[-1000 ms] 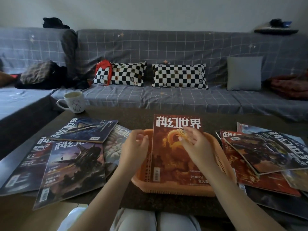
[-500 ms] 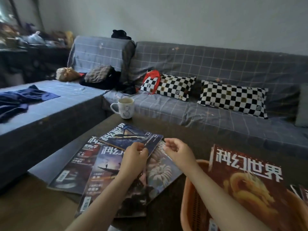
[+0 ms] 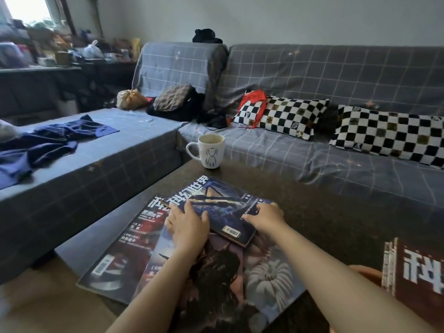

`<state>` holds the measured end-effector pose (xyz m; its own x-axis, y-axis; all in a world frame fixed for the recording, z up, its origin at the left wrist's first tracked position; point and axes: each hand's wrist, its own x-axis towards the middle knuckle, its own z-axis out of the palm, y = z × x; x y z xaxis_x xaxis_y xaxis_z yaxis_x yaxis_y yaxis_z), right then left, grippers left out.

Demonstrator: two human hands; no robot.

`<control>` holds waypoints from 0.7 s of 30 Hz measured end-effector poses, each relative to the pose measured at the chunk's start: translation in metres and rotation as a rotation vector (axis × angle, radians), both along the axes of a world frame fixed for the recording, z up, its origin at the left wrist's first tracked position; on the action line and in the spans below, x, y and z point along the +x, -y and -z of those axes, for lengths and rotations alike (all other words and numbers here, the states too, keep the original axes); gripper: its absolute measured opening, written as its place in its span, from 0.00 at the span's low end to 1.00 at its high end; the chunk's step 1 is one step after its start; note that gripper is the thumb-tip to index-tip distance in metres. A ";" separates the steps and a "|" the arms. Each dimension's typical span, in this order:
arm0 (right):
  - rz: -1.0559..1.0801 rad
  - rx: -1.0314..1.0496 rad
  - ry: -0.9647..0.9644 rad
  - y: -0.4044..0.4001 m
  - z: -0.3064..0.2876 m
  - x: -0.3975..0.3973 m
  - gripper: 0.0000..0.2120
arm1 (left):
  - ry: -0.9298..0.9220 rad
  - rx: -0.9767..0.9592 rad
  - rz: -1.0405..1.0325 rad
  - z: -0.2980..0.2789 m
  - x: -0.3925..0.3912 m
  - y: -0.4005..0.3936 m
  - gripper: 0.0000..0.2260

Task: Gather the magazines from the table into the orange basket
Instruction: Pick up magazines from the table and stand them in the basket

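Note:
A blue magazine [image 3: 216,207] lies on top of a pile at the left of the dark table [image 3: 336,212]. My left hand [image 3: 187,224] grips its near left edge, fingers spread over the cover. My right hand [image 3: 264,216] grips its right edge. Under it lie a red-and-dark magazine [image 3: 125,248], a dark one [image 3: 216,284] and one with a white flower-like picture [image 3: 269,284]. At the lower right, a sliver of the orange basket [image 3: 365,272] shows, with a red magazine [image 3: 420,284] resting in it.
A white mug [image 3: 211,151] with a dog drawing stands at the table's far edge, just beyond the pile. A grey checked sofa [image 3: 336,164] with chequered cushions runs behind and along the left. Blue cloth [image 3: 48,143] lies on the sofa's left part.
My view has swung left, away from the basket and toward the left pile. Both hands have moved forward from above the pile and closed on the blue magazine's edges.

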<state>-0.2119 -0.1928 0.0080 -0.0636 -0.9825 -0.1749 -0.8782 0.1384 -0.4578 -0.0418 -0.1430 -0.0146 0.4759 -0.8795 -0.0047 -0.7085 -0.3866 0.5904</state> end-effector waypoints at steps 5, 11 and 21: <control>-0.045 -0.005 -0.102 0.025 0.008 -0.006 0.32 | 0.010 -0.042 -0.018 0.009 0.003 0.005 0.30; -0.101 0.018 -0.164 0.033 0.006 -0.007 0.39 | -0.106 -0.095 -0.003 0.003 0.004 0.001 0.30; -0.083 0.117 -0.189 -0.025 -0.008 0.012 0.45 | -0.399 -0.192 -0.021 -0.012 -0.008 -0.052 0.26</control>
